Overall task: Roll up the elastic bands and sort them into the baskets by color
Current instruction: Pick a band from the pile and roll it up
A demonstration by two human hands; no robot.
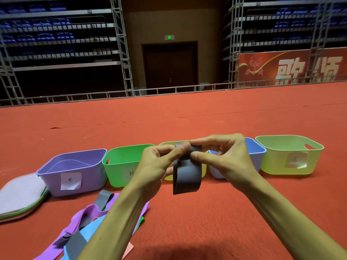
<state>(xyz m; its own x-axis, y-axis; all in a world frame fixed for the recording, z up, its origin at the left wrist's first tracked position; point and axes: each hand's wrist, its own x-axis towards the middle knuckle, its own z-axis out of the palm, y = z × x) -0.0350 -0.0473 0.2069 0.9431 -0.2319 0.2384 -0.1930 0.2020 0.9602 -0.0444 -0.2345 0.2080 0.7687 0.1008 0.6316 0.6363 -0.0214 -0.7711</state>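
Band (187, 175), grey elastic, hangs vertical, free loop end down; top pinched between thumb and forefinger of left hand (155, 166) and right hand (225, 156), midair before yellow basket (167, 144).

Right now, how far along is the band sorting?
Done: no rolls show in the purple basket or green basket. In hand: left hand and right hand pinch a grey band, its tail hanging unrolled. Left: the pile of bands on the carpet.

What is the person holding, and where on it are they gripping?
A dark grey flat elastic band. The left hand and right hand both pinch its upper end between thumb and fingers; the rest hangs loose below.
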